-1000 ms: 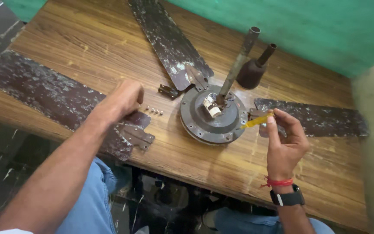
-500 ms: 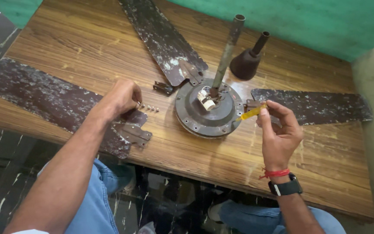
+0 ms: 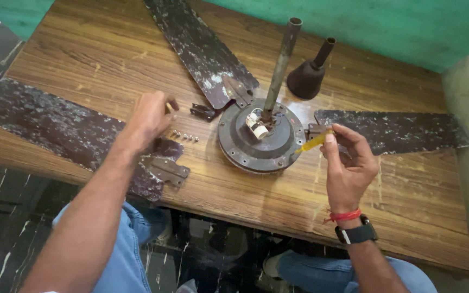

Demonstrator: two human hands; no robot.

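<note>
Left hand: my left hand (image 3: 150, 116) is knuckles-up at centre-left of the frame, fingers curled in and pressed together; something small and pale shows at the fingertips, but I cannot tell what it is.

Screws: a short row of small screws (image 3: 184, 135) lies on the wood just right of that hand, close to the fingertips but apart from them.

Right hand: my right hand (image 3: 348, 168) is up at centre-right, thumb and fingers pinching the yellow-handled screwdriver (image 3: 313, 144), and its tip points left at the rim of the motor.

Fan motor: the round grey fan motor housing (image 3: 261, 141) sits flat in the middle of the frame, with a rusty down rod (image 3: 280, 62) rising tilted out of its centre and a white wire block beside the rod's foot.

Blades: 3 dark, flaking blades. One blade (image 3: 55, 127) runs under my left wrist at the left, a second blade (image 3: 199, 46) reaches to the top of the frame, and a third blade (image 3: 403, 130) stretches right behind my right hand.

Loose bracket: a small dark bracket (image 3: 203, 112) rests between the top blade and the motor.

Canopy cup: a dark cone-shaped canopy (image 3: 308, 76) stands upright at upper right, well apart from both hands.

Surface: everything rests on a wooden table (image 3: 397, 195).
</note>
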